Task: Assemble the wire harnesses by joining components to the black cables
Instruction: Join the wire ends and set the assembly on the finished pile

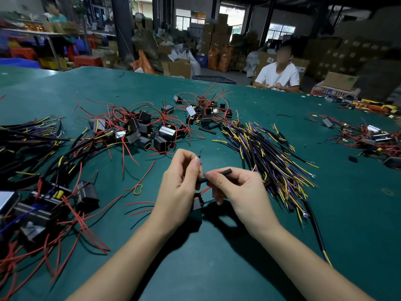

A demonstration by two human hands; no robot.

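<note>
Two bare forearms nearest the lens, converging over the green table (217, 268). Left hand (182, 181): fingers curled, thumb and forefinger pinching a thin black wire end, tip protruding above the nail. Right hand (236, 187): fingers curled, clamped on a short black sleeve (219, 173), held roughly level, one end pointing at the left hand. Small black component (197, 204) hanging beneath both hands, red lead attached; what supports it not discernible. Black cables (271, 153) with yellow and purple cores heaped just right of the hands. Components with red leads (141, 129) piled beyond the hands. Assembled units (39, 205) at left edge. Yellow loop (138, 189) lying loose near the left hand. Seated person (278, 77) at far side.
</note>
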